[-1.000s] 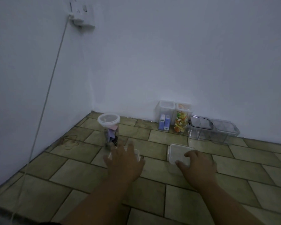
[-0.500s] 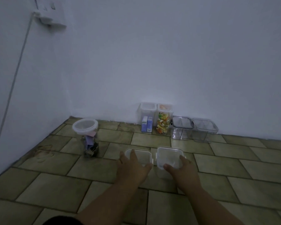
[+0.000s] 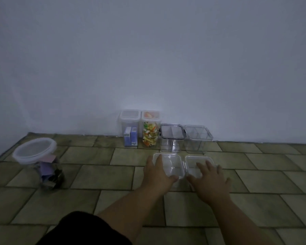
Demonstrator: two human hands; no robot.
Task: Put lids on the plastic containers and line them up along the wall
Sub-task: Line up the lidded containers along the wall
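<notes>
Open, flat: left hand (image 3: 155, 175) against left container (image 3: 173, 161), right hand (image 3: 210, 183) atop right container (image 3: 194, 161) — clear glossy plastic, square, rounded corners.

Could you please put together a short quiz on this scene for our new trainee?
1. How many items make up the row of containers at the wall?
2. True or false: the round jar stands in that row.
3. On what do the fingers of the right hand lie?
A. the square container on the right
B. the round jar
C. a tall container holding blue boxes

Key: 1. four. 2. false, it stands apart on the left. 3. A.
</notes>
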